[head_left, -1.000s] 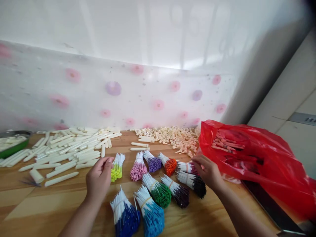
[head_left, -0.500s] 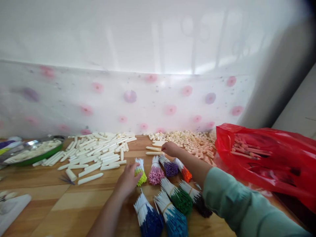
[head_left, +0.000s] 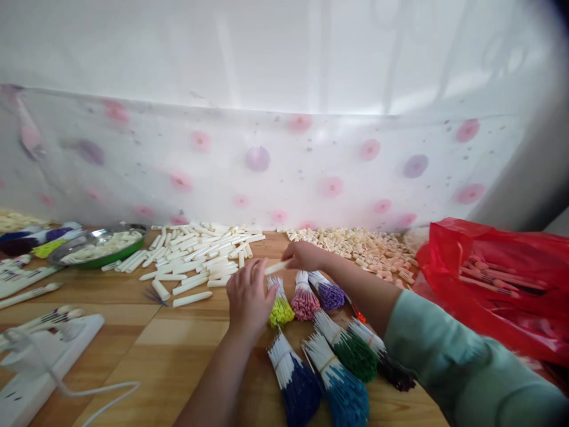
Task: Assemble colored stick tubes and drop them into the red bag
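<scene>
Pinched in my right hand (head_left: 306, 256) is a pale cream stick (head_left: 276, 268) with a tapered end, pointing left toward my other hand. My left hand (head_left: 252, 292) is raised with its fingers apart, just left of a bundle of thin white stems with yellow tips (head_left: 281, 309). Similar bundles stand or lie around it: pink (head_left: 306, 302), purple (head_left: 329, 295), green (head_left: 358, 356), navy (head_left: 297, 388), teal (head_left: 344, 391) and a dark one (head_left: 395, 370). My right forearm partly hides an orange-tipped bundle (head_left: 359, 314).
White tubes (head_left: 195, 255) are heaped behind my left hand, small cream and peach pieces (head_left: 360, 249) behind my right. At the right lies a red plastic bag (head_left: 462, 255) with sticks inside. A green-rimmed metal bowl (head_left: 127, 252) and a white power strip (head_left: 57, 362) are at left.
My right hand has picked up a cream stick from the table and lifted it slightly leftward. The left hand has risen from the yellow bundle. The view has swung left.
</scene>
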Tool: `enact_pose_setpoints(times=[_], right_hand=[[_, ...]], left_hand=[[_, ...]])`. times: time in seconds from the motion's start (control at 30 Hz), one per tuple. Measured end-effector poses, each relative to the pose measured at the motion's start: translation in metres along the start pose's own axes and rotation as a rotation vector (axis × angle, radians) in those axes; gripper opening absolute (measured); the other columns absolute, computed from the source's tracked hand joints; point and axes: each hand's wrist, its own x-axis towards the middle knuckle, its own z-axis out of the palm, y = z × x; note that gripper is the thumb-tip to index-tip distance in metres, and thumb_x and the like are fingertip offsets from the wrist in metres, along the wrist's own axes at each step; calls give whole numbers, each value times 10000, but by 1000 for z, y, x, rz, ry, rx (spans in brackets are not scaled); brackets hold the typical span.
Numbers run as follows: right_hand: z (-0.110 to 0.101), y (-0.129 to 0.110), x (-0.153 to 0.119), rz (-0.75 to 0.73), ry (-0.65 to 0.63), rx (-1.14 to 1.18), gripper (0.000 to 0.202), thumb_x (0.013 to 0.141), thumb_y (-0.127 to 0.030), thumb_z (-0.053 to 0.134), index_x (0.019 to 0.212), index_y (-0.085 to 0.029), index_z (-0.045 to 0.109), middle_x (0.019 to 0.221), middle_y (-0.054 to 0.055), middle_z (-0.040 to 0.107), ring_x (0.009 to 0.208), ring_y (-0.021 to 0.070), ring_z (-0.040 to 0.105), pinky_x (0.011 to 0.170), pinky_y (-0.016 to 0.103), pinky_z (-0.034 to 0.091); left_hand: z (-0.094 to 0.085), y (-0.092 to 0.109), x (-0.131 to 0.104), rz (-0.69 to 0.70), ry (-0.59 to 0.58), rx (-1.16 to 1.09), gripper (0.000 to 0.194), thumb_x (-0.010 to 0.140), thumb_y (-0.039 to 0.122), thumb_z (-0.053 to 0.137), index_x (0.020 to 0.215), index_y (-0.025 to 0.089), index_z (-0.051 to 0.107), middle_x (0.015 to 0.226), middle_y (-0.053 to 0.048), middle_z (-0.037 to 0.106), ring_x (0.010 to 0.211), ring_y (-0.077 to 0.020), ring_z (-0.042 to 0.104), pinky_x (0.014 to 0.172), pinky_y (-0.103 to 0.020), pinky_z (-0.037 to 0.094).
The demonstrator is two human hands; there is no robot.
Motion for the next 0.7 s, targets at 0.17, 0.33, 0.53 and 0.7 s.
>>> enact_pose_setpoints(times=[0.17,0.33,0.53,0.7], right_hand=[[15,-36,-24,-22,164,153,293,913,-293,510,1179,-192,576,1090,34,648,953,125,595,799,217,460],[49,-42,-45,173,98,140,209,912,-298,518,971,-130,627,906,39,661,799,147,623,717,307,507],[71,-60,-39,346,-74,50,244,902,-327,543,1067,-154,591,1087,65,614,943,187,607,820,394,509],[71,-61,-32,397,-149,34,263,904,-321,540,1109,-160,575,1123,69,599,957,193,605,816,392,514]], left_hand=[[4,-5,3,-66,-135,-20,231,883,268,448,1049,200,594,961,-88,675,893,-232,620,728,-288,420],[11,-25,14,-239,-213,-84,219,885,352,478,916,183,615,829,-72,680,804,-223,642,642,-272,433],[30,-29,12,-279,-420,-218,312,889,315,546,1154,150,547,1144,-82,588,959,-200,604,810,-410,522],[41,-30,9,-316,-533,-343,321,889,308,545,1172,156,539,1174,-87,576,988,-212,597,824,-416,519]])
